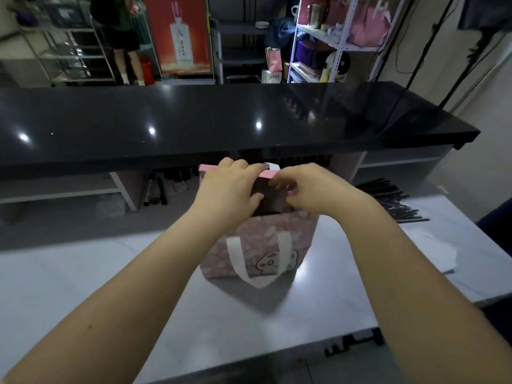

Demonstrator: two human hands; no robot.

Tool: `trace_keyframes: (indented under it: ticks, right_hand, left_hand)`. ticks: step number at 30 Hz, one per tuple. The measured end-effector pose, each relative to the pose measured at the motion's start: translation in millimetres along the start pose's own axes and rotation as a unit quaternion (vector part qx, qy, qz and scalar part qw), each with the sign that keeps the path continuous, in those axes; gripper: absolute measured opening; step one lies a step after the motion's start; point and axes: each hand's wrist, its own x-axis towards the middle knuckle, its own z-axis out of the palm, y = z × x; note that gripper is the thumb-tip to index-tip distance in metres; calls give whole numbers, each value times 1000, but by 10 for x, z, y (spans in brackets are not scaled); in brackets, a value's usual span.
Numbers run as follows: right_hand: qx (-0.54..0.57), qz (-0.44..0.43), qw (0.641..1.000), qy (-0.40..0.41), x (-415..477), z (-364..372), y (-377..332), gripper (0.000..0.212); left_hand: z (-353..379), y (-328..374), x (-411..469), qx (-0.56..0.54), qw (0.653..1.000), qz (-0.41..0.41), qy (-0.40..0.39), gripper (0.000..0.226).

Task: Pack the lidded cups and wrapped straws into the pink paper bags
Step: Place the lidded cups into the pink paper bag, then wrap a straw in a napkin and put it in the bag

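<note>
1. Background: a storeroom with shelves [332,37] behind a black counter [194,120]; in front lies a pale surface [110,286].
2. The bag [302,239] stands upright at mid-surface. Its mouth is open, the front handle [260,281] hangs down the printed face, and the far handle [270,166] rises behind the rim.
3. Left grip [230,187]: fingers curve over the far rim with the thumb inside the mouth, holding the paper. Right grip [313,189]: fingers curl and pinch the rim at the right of the mouth. Neither holds a cup or straw.
4. A dark shape fills the mouth; whether it is a cup cannot be told. The straws [388,200] lie in a loose pile at the right, well apart from the bag.
5. Handling, as judged: the bag is light and thin-walled, so it creases readily and may tip if pulled by one side. It is best held at the folded rim or the handles, where the paper looks doubled. The wrapped straws are probably light and slippery, and best pinched at mid-length.
</note>
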Motion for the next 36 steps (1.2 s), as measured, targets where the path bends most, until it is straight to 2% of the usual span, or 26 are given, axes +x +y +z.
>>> trace_keyframes:
  ticks: [3,6,13,20,28,32,36]
  right_hand:
    - [7,0,996,91,-276,-105,179,31]
    - [-14,16,990,138,-647,-160,569,30]
    - [2,78,988,136,-1790,-94,1743,33]
    - [31,131,985,108,-2642,235,2656,31]
    - [88,141,982,89,-2636,517,3164,29]
    - [127,140,978,85,-2273,591,3352,29]
    - [127,135,980,70,-1774,616,3606,30]
  left_hand:
    - [2,370,85,-12,1000,-19,13,46]
    - [146,877,169,-7,1000,-7,15,43]
    - [878,2283,203,-14,999,-3,-35,40]
    - [1666,3363,-59,-87,991,-40,-89,38]
    - [2158,3587,-132,-108,986,-73,-100,34]
    - [2410,3434,118,-118,984,-108,-80,32]
    - [2738,3250,572,-142,970,-172,-97,39]
